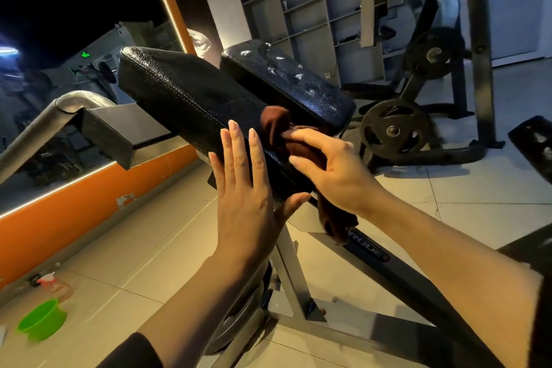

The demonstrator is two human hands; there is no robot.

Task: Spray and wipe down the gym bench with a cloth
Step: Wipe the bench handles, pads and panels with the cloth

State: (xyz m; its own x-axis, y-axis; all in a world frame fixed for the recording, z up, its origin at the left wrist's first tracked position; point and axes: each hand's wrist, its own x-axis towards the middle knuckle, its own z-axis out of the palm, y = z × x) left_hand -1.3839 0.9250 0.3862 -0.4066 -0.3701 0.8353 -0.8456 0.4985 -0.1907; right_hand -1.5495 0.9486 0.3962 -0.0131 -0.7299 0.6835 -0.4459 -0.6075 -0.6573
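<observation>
Pressing flat against the near end of the black padded bench pad [191, 98], the left hand [245, 188] has fingers straight, thumb hooked under the pad edge, gripping nothing. Right hand [331, 170] holds the brown cloth [280, 128] bunched on the pad's top surface; cloth tail hangs below the wrist over the grey steel frame [292, 278]. Second pad [286, 81] just behind, with whitish wet patches on top. On the tiled floor at lower left: spray bottle [55, 285], blurred, beside a green bowl [41, 320]. Weight plate [394, 130] behind the bench.
</observation>
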